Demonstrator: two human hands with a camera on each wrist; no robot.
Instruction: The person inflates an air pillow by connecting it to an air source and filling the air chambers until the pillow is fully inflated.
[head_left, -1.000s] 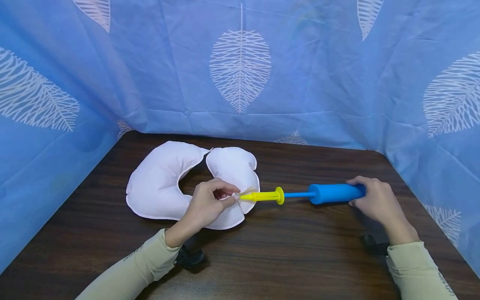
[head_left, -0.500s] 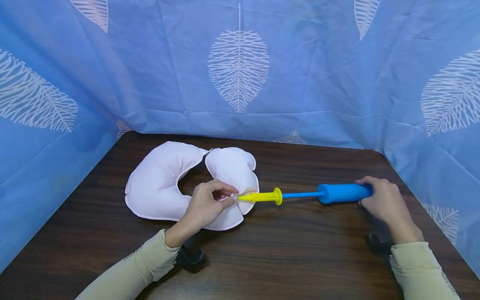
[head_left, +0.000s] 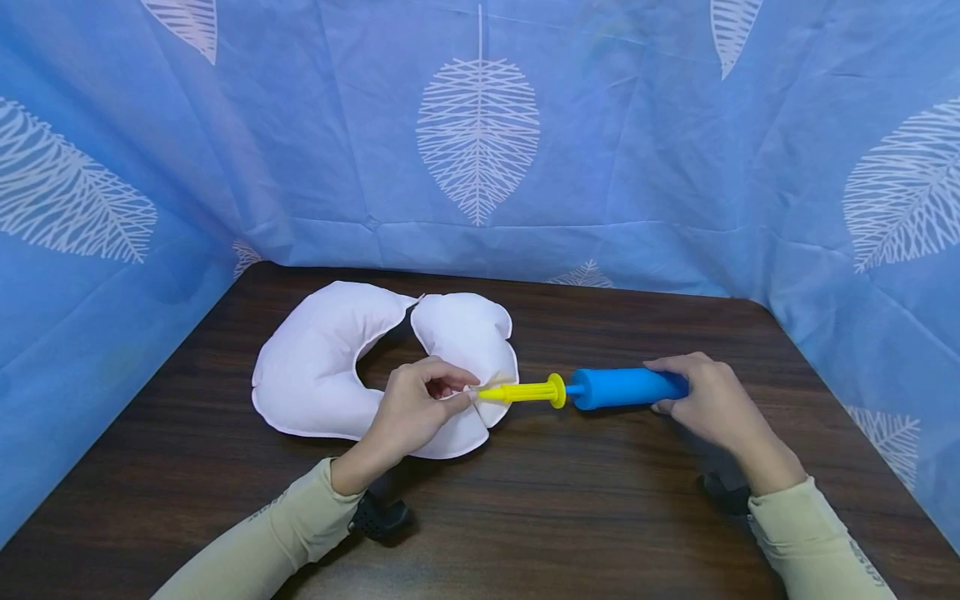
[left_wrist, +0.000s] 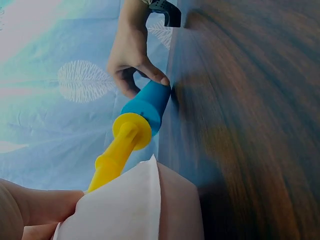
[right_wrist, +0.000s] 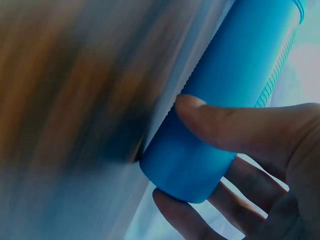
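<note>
The left hand (head_left: 416, 408) is reaching over the near part of the white pillow (head_left: 307, 375) and is pinching it, between thumb and forefinger, at the place where the tip of the yellow nozzle (head_left: 528, 392) is meeting it; whether the fingertips are also closing on this tip, I cannot tell; the pillow is lying on the dark wooden counter (head_left: 570, 517), curving around a gap, and its bigger part is extending to the left of this hand and beyond it; the right hand (head_left: 712, 400) is gripping the outer end of the blue barrel (head_left: 615, 389), the thumb lying across one side and the other fingers curling about the end, as the right wrist view is showing; the barrel is pointing from this hand toward the left one, in line with the nozzle; only a short piece of blue rod (head_left: 575, 390) is showing between barrel and yellow flange (head_left: 557, 391); behind the counter, a blue cloth (head_left: 630, 125) with white leaves is hanging
</note>
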